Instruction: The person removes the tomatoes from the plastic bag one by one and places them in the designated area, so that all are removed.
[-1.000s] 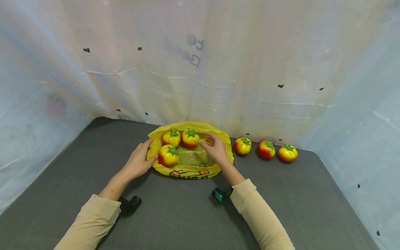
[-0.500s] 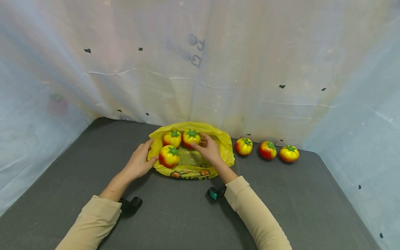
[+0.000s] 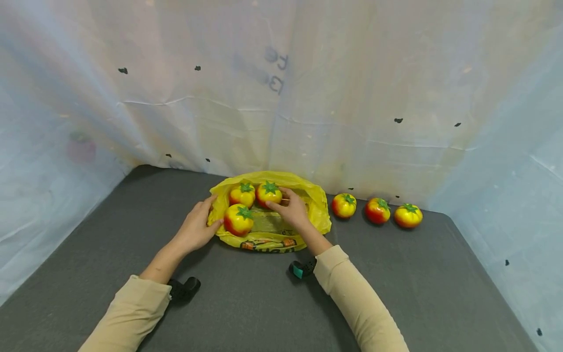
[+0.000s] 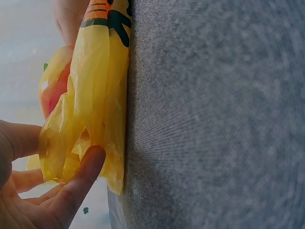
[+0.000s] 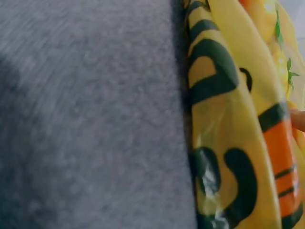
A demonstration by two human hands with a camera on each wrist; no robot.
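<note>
A yellow plastic bag [image 3: 273, 222] lies with its wide mouth facing up. Three glossy red-and-yellow toy tomatoes with green leaf tops sit inside, grouped toward its left: a back-left one [image 3: 242, 195], a front one [image 3: 238, 221] and a back-middle one [image 3: 268, 194]. My right hand [image 3: 293, 211] reaches into the bag and holds the back-middle tomato by its right side, thumb in front and fingers behind. At the bag's left end, my left hand [image 3: 196, 226] grips the plastic, its fingers [image 4: 88, 171] around the edge in the left wrist view.
To the right of the bag, three more toy tomatoes stand in a row: a near one [image 3: 344, 205], a middle one [image 3: 377, 211] and a far-right one [image 3: 408, 215]. The dark grey table [image 3: 246, 303] ends at a whitish sheet wall [image 3: 281, 98] behind.
My right hand has moved left inside the bag and closed in on the back-middle tomato. My left hand stays at the bag's left end.
</note>
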